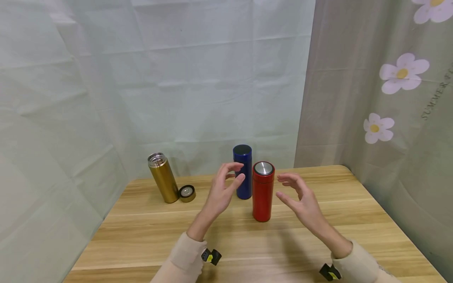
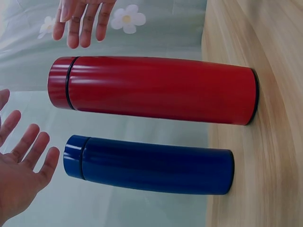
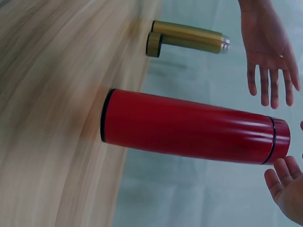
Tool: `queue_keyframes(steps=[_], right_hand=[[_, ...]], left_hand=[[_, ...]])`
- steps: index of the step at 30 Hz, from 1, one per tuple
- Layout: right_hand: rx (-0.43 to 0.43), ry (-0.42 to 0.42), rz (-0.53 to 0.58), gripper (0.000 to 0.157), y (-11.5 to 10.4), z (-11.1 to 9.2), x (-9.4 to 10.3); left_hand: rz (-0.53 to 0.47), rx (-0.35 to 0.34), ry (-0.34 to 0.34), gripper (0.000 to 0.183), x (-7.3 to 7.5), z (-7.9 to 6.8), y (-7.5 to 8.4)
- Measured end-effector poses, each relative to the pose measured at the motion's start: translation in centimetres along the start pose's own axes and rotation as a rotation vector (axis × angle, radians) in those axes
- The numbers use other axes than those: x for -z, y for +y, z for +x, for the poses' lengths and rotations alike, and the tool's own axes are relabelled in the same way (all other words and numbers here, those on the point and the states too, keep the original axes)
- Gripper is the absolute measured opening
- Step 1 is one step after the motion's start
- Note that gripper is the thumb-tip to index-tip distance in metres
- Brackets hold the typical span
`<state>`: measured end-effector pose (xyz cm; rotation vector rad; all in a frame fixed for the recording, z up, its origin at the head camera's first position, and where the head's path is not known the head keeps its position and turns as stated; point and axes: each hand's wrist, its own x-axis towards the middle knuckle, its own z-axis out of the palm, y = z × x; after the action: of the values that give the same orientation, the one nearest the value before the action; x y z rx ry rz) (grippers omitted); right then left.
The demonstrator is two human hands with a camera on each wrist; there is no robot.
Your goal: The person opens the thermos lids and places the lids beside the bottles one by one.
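Note:
A red thermos bottle (image 1: 262,198) with a silver-topped lid stands upright between my two hands. My left hand (image 1: 221,190) hangs to its left, fingers spread and loosely bent, with nothing held. On the other side my right hand (image 1: 306,202) is raised near the lid, thumb and fingers apart and holding nothing. Behind the red one stands a capped blue thermos bottle (image 1: 247,184), partly hidden by my left fingertips in the head view. Both bottles appear sideways in the left wrist view, with the blue bottle (image 2: 151,165) below the red bottle (image 2: 161,90).
Farther left stands an uncapped gold thermos bottle (image 1: 164,181), its steel mouth showing. Its gold lid (image 1: 187,193) lies next to it on the wooden table (image 1: 141,236). Pale cloth (image 1: 198,78) hangs behind the table, and a flowered curtain (image 1: 400,177) runs along the right side.

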<state>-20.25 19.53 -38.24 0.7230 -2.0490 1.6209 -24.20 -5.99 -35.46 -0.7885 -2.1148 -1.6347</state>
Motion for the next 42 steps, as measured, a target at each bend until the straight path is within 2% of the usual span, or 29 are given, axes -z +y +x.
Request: queue_keyframes(steps=[10, 21, 42], right_hand=[[-0.001, 0.022, 0.022, 0.048, 1.5, -0.3, 0.6], [-0.142, -0.015, 0.027, 0.051, 3.8, -0.4, 1.0], [-0.314, -0.107, 0.073, 0.059, 6.3, -0.6, 0.0]], left_hand=[[0.072, -0.049, -0.005, 0.031, -0.7, -0.5, -0.2], [0.065, -0.044, 0.001, 0.033, -1.4, -0.8, -0.3], [0.084, -0.052, 0.010, 0.038, -2.5, -0.9, -0.5]])
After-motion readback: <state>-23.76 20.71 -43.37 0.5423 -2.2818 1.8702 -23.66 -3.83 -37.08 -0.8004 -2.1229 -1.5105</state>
